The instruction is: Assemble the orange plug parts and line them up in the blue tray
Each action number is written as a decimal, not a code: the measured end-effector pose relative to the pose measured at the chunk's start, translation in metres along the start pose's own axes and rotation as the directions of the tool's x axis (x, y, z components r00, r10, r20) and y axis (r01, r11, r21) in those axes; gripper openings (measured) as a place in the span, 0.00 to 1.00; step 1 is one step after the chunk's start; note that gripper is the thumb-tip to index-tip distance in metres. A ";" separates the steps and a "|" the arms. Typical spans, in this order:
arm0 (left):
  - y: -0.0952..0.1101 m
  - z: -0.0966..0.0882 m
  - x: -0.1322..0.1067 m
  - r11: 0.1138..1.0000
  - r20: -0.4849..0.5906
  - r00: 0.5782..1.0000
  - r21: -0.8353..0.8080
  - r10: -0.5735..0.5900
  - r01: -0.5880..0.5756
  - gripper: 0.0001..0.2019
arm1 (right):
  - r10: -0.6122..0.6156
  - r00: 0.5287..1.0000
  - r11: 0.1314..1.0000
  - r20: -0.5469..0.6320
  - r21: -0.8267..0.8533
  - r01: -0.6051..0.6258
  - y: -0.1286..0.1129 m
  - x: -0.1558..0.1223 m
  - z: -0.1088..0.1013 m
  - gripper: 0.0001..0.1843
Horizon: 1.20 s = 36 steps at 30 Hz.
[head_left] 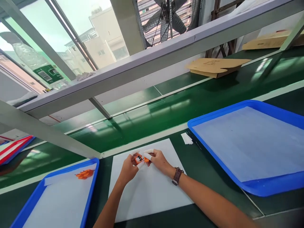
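Above a white sheet (147, 193) on the dark green bench, my left hand (129, 167) grips a small orange case (138, 159) with a dark and pale inside showing. My right hand (158, 160), with white covers on its fingertips and a brown watch at the wrist, pinches a second orange piece (146, 160) just to the right of the case. The two orange parts are close together; fingers partly hide where they meet. To the left, several orange pieces (85, 174) lie in a bundle inside a blue tray (96, 177) lined with white.
A larger blue tray (237, 180) with a pale lining stands at the right. White slips (186, 138) lie beside it. Behind runs a green conveyor belt (142, 117) with a flat cardboard box (213, 66). A shelf rail (147, 68) crosses above, bearing a plastic bottle (33, 57).
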<state>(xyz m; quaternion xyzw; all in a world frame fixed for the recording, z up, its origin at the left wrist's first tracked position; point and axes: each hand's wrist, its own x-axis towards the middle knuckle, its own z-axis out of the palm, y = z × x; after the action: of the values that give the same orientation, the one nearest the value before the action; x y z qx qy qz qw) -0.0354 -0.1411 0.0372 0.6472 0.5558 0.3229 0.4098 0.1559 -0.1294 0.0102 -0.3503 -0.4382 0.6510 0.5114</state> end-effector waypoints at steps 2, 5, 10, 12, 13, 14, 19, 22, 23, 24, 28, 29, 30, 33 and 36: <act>0.004 -0.003 -0.013 0.998 0.091 0.996 -0.060 -0.015 0.021 0.29 | -0.034 0.999 0.998 0.002 -0.048 0.034 -0.001 -0.005 0.002 0.16; 0.005 -0.005 -0.025 0.983 0.188 0.982 -0.173 -0.030 0.063 0.20 | -0.109 0.994 0.983 0.007 -0.145 0.109 -0.002 -0.012 0.005 0.12; -0.013 0.005 -0.032 0.962 -0.042 0.999 -0.274 -0.034 0.021 0.10 | -0.150 0.986 0.947 0.071 -0.278 0.164 -0.001 -0.022 0.011 0.11; -0.022 0.010 -0.033 0.962 -0.137 0.990 -0.272 -0.031 -0.008 0.09 | -0.147 0.980 0.926 0.131 -0.329 0.183 0.001 -0.024 0.013 0.13; -0.025 0.011 -0.033 0.962 -0.172 0.985 -0.274 -0.032 -0.016 0.09 | -0.150 0.976 0.914 0.158 -0.355 0.198 0.003 -0.025 0.014 0.13; -0.028 0.012 -0.034 0.963 -0.200 0.979 -0.267 -0.030 -0.025 0.09 | -0.152 0.972 0.903 0.177 -0.375 0.209 0.005 -0.025 0.015 0.13; -0.024 0.008 -0.043 0.987 -0.246 0.956 0.063 0.157 -0.146 0.17 | -0.116 0.980 0.926 0.164 -0.339 0.166 0.011 -0.025 0.014 0.15; -0.018 0.006 -0.047 0.965 -0.213 0.949 0.170 0.234 -0.200 0.16 | -0.100 0.974 0.936 0.203 -0.314 0.162 0.011 -0.027 0.015 0.19; -0.016 0.007 -0.048 0.964 -0.217 0.947 0.169 0.239 -0.205 0.15 | -0.102 0.971 0.933 0.218 -0.317 0.169 0.010 -0.027 0.015 0.19; -0.015 0.007 -0.048 0.966 -0.226 0.945 0.162 0.237 -0.204 0.14 | -0.106 0.969 0.930 0.223 -0.323 0.176 0.010 -0.028 0.015 0.19; -0.014 0.012 -0.048 0.983 -0.238 0.955 0.094 0.178 -0.160 0.11 | -0.107 0.981 0.917 0.159 -0.365 0.159 0.011 -0.027 0.015 0.13; -0.015 0.013 -0.048 0.990 -0.234 0.962 0.053 0.140 -0.131 0.10 | -0.105 0.985 0.914 0.139 -0.376 0.150 0.012 -0.026 0.014 0.12; -0.015 0.014 -0.048 0.995 -0.226 0.970 0.000 0.094 -0.096 0.09 | -0.106 0.987 0.910 0.124 -0.387 0.147 0.012 -0.026 0.014 0.12; -0.015 0.015 -0.048 0.985 -0.190 0.981 -0.170 -0.025 -0.008 0.10 | -0.171 0.978 0.865 0.121 -0.456 0.208 0.012 -0.027 0.014 0.11; -0.014 0.013 -0.046 0.953 -0.120 0.992 -0.304 -0.042 0.003 0.15 | -0.317 0.933 0.756 0.171 -0.549 0.357 0.010 -0.031 0.015 0.13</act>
<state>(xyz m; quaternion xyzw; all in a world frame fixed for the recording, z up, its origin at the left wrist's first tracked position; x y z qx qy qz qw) -0.0380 -0.1884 0.0204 0.5488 0.5314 0.4395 0.4724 0.1458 -0.1634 0.0065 -0.3804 -0.6856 0.3980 0.4762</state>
